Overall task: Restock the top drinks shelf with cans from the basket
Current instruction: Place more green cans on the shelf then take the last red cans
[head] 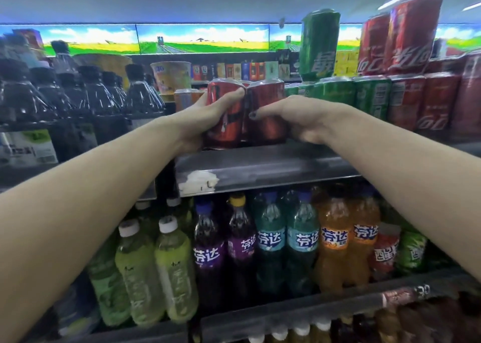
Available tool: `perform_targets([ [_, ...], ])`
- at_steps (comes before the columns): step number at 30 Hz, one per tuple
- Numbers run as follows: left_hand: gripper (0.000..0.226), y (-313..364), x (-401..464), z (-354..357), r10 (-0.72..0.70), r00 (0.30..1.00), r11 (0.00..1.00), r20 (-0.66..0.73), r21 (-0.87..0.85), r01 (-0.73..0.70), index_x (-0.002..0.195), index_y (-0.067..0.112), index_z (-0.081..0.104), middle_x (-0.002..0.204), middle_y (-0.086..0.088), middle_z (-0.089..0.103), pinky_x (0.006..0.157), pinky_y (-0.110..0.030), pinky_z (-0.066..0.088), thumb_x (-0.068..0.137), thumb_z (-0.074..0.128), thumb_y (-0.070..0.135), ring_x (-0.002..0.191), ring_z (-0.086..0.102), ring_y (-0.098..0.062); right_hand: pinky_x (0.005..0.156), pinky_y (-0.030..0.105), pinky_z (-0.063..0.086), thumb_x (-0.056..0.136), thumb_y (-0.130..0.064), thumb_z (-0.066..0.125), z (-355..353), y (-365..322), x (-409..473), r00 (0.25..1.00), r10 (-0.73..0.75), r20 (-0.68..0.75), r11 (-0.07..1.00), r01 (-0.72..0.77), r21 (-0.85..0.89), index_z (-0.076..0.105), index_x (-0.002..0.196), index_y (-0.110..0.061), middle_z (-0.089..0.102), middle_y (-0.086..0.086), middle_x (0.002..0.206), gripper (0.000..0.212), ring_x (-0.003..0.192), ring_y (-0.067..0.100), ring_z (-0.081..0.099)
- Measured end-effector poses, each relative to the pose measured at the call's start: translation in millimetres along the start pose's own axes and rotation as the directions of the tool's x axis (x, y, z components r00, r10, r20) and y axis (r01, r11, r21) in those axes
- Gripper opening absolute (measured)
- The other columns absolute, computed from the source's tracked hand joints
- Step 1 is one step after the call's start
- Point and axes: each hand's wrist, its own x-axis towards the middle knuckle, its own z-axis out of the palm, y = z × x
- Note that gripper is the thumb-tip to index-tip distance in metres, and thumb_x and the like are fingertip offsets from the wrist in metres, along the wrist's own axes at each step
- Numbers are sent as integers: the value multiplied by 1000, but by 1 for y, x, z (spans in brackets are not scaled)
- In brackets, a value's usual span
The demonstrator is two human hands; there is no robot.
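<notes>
On the top shelf (260,165), near its front edge, we hold the shrink-wrapped pack of red cans (246,113) — left hand (208,118) and right hand (291,118) fingers curled round either side — and we should slide it back squarely.

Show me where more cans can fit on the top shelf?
Bare shelf shows in front of the red cans that the left hand and right hand grip. It's crowded on the right with green cans, and on the left with dark bottles.
</notes>
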Motion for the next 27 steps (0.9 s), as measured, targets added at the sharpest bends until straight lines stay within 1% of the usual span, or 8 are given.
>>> perform_targets([
  [5,60,0,-6,-1,39,999,999,-24,-2,-39,146,25,48,119,-8,78,84,-37,65,95,70,48,101,78,-25,89,35,58,74,-32,89,2,-4,-1,974,-108,-197,953,45,-300,70,121,-18,78,0,107,53,100,20,75],
  [8,53,1,-11,1,59,996,998,-65,-5,-60,141,21,53,119,-10,77,67,-29,63,96,71,41,87,79,-20,96,35,52,68,-55,88,7,-12,-14,918,-191,-347,786,-69,-614,39,147,-6,61,6,131,105,118,26,62],
  [10,49,1,-12,1,64,994,998,-94,-20,-66,138,17,58,115,-12,77,62,-28,61,95,73,35,83,78,-19,97,38,48,75,-56,83,13,-16,-20,875,-284,-391,659,-118,-742,25,153,-1,49,15,144,111,127,33,54],
  [12,49,1,-12,-1,85,990,996,-115,-14,-87,135,10,62,106,-12,76,53,-26,56,93,77,29,77,76,-19,104,40,46,77,-55,82,19,-18,-24,860,-302,-412,622,-150,-769,20,154,2,40,21,150,114,131,36,51],
  [15,50,1,-12,-3,121,982,992,-145,43,-116,130,13,66,105,-8,75,50,-25,54,87,83,30,80,75,-19,102,40,46,80,-46,84,24,-17,-21,838,-298,-457,647,-174,-742,26,151,0,35,21,147,102,127,38,53],
  [20,59,-1,-7,-5,193,955,974,-223,160,-159,123,23,61,111,-5,77,79,-40,66,75,93,37,96,78,-20,76,35,42,87,5,65,16,-10,-13,828,-315,-465,653,-166,-739,31,145,0,53,18,120,68,102,34,57],
  [23,64,-1,-5,-6,243,943,949,-229,258,-182,125,17,62,111,-7,77,86,-43,65,74,93,41,97,78,-20,74,30,43,88,1,59,11,-9,-8,919,-252,-303,590,-102,-801,60,123,-5,63,12,109,36,101,29,59],
  [27,67,-1,-4,-8,254,946,933,-203,308,-185,122,14,68,107,-7,79,85,-48,65,71,92,49,95,78,-21,76,28,46,90,-2,54,7,-15,2,967,-161,-199,597,-65,-800,74,114,-8,70,9,112,32,103,28,63],
])
